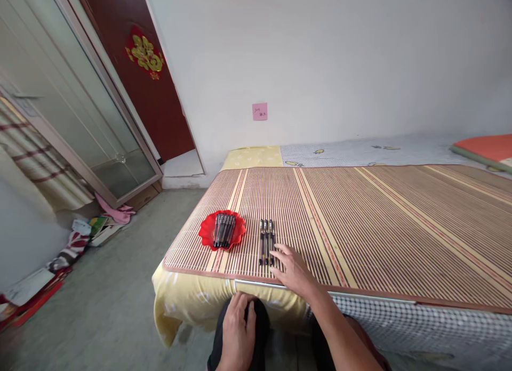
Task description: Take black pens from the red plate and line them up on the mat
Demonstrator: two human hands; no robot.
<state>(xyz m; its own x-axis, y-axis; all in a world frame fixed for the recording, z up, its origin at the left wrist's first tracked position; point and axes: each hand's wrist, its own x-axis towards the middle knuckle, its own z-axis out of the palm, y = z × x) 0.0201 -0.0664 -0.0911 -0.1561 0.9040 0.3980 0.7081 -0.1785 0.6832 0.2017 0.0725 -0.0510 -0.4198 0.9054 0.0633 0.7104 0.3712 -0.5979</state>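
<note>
Left hand (238, 328) is laid flat on a dark-trousered knee (262, 320), nearer than the red dish (206, 235), with nothing gripped. Right hand (294, 269) is spread open on the bamboo mat (360, 222), fingertips touching three pens (266, 242) lined up just right of the dish. A bundle of dark pens (223, 230) is held in the dish. A pink note (260, 111) is seen on the wall, far beyond the dish.

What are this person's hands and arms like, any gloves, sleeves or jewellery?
Both the left hand and right hand are bare: no gloves, rings or watch show. The right forearm is uncovered, with no sleeve in view.
</note>
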